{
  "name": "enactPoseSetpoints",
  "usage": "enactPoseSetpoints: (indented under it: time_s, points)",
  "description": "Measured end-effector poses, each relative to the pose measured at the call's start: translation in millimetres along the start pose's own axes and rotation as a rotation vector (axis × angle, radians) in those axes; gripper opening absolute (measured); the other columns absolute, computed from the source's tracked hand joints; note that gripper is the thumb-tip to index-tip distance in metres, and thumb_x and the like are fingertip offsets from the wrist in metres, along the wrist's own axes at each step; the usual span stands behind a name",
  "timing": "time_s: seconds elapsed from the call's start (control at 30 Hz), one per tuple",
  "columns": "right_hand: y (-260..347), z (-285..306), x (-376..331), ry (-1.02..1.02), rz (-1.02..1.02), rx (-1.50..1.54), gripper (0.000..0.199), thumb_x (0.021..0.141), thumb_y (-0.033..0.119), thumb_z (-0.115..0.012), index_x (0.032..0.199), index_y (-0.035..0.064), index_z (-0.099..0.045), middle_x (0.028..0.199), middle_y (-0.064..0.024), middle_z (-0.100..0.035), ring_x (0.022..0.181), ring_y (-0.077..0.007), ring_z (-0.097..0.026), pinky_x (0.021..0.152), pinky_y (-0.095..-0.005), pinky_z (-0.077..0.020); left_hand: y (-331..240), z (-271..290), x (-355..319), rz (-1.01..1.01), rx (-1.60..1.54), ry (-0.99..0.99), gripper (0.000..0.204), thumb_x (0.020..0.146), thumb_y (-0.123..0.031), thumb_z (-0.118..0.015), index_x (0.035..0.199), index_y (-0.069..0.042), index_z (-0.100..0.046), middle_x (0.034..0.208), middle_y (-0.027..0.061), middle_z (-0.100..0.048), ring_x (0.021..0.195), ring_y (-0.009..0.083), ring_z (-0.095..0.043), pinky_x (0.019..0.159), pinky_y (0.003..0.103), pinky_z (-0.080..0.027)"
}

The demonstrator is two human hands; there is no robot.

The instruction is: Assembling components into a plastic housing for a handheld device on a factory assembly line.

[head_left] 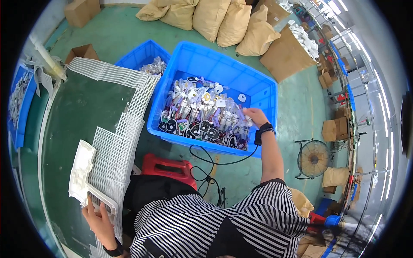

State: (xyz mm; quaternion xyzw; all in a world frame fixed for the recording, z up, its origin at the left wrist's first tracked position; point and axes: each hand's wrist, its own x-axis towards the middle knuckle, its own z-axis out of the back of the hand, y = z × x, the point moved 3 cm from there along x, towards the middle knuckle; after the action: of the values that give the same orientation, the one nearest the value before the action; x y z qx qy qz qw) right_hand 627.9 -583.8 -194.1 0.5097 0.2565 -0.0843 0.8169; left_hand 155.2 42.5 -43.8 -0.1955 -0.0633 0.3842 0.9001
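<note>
My left hand (100, 221) is at the lower end of a long white plastic housing (81, 170) lying on the green table, its fingers hooked over the looped, handle-like end. Stretched out to the right, my right hand (257, 117) reaches into a big blue bin (223, 58). Its fingers are closed at the right edge of a pile of parts (206, 107); what they hold is too small to make out. The pile mixes clear plastic bags, wires, purple cylinders, white caps and black oval panels (171, 124).
White mesh strips (112, 148) line the table's right edge. A smaller blue bin (148, 50) stands behind it. Below the big bin are a red plastic stool (170, 165) and a black cable (208, 163). Farther off are tan sacks (211, 19), a carton (286, 53) and a floor fan (313, 159).
</note>
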Motion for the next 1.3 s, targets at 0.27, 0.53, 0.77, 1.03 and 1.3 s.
enactPoseSetpoints:
  time_s: [0.27,0.53,0.77,1.03,1.3]
  points:
    - [212,-39,-75,0.291,0.557,0.577,0.042,0.106,0.034,-0.055,0.123,-0.003,-0.063,0.087,-0.0101,-0.069,0.072,-0.019,-0.068,0.069,-0.0336,-0.0575,-15,23,-6,0.045,-0.32,0.068,0.045,0.094,-0.01,-0.069,0.137,-0.001,-0.06,0.123,0.0155,-0.056,0.07,0.0189,-0.059,0.06,0.03,-0.05]
    - [410,-231,-185,1.045,0.939,0.343,0.061,0.103,0.046,-0.057,0.13,-0.009,-0.059,0.101,-0.0184,-0.07,0.071,-0.018,-0.067,0.061,-0.0265,-0.0545,-74,82,-6,0.064,-0.842,0.173,0.033,0.096,-0.005,-0.067,0.128,0.002,-0.067,0.108,0.0111,-0.073,0.084,0.0143,-0.068,0.068,0.027,-0.054]
    - [420,-406,-261,1.587,0.928,0.09,0.05,0.103,0.033,-0.063,0.139,-0.0009,-0.058,0.131,-0.0102,-0.066,0.114,-0.0162,-0.062,0.097,-0.0316,-0.0493,-100,105,32,-0.035,-1.532,0.469,0.085,0.106,-0.068,-0.025,0.142,0.002,-0.055,0.131,0.0169,-0.065,0.111,0.0234,-0.062,0.092,0.037,-0.051]
    - [385,-484,-310,1.594,1.209,-0.373,0.042,0.098,0.027,-0.07,0.131,0.0013,-0.064,0.124,-0.0144,-0.07,0.116,-0.0246,-0.066,0.101,-0.0365,-0.0488,-43,137,25,-0.024,-1.661,0.071,0.055,0.112,-0.043,-0.035,0.143,-0.001,-0.051,0.118,0.0146,-0.071,0.089,0.0163,-0.068,0.072,0.031,-0.055]
    - [378,-521,-309,1.565,1.03,-0.148,0.043,0.098,0.026,-0.07,0.133,0.0035,-0.057,0.101,-0.0029,-0.06,0.087,-0.0097,-0.058,0.077,-0.0281,-0.0491,-43,156,14,-0.212,-1.539,-0.095,0.054,0.11,-0.033,-0.044,0.152,0.001,-0.042,0.135,0.0176,-0.063,0.123,0.025,-0.063,0.11,0.042,-0.045]
